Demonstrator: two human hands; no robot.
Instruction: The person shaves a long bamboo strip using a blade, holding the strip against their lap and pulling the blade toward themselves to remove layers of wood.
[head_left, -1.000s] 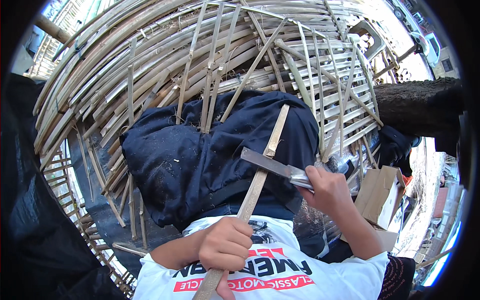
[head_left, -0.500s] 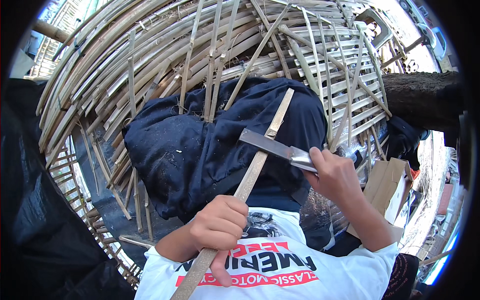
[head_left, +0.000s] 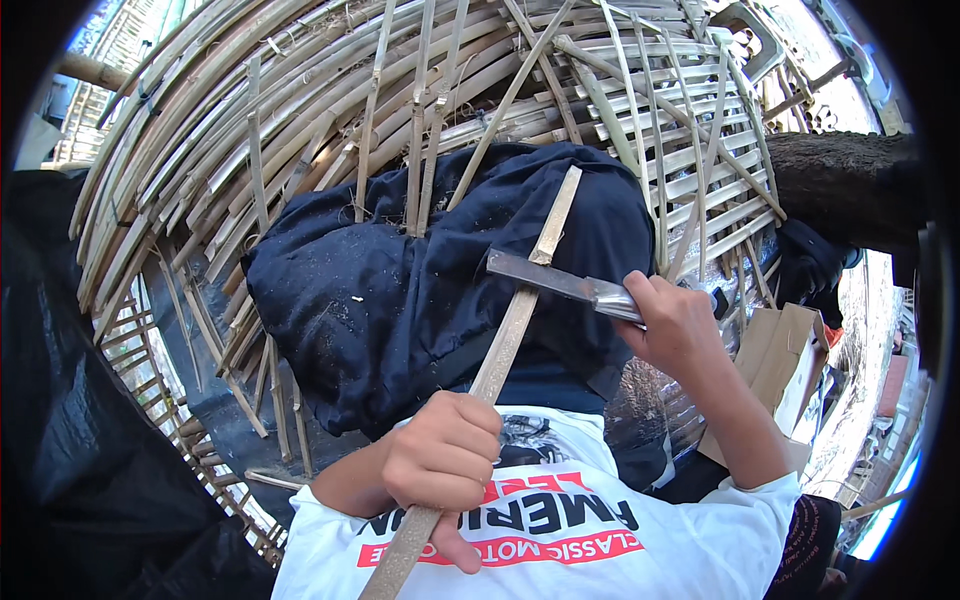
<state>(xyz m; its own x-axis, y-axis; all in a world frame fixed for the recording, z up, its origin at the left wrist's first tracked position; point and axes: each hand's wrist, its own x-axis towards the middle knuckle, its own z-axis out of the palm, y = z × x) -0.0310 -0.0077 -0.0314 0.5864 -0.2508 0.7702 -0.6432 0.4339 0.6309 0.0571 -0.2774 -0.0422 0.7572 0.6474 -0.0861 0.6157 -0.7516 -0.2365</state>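
A long pale bamboo strip (head_left: 505,345) slants from my chest up across the dark cloth (head_left: 340,300) over my lap. My left hand (head_left: 443,460) is closed round its lower part, with the thumb underneath. In my right hand (head_left: 672,315) is a knife (head_left: 545,277) with a broad, square-ended metal blade and a shiny wrapped handle. The blade lies across the strip's upper part, apparently touching it, its tip past the strip on the left. Just above the blade, the strip's surface looks roughened and paler.
Beyond the cloth lies a big heap of split bamboo strips (head_left: 200,150), several leaning toward me. A slatted bamboo panel (head_left: 690,180) stands at the upper right, near a thick log (head_left: 845,190). An opened cardboard box (head_left: 770,360) sits right of my arm; black sheeting (head_left: 90,400) hangs left.
The knife blade has shifted slightly up along the bamboo strip, and my right hand has moved a little up and right with it. My left hand keeps its hold.
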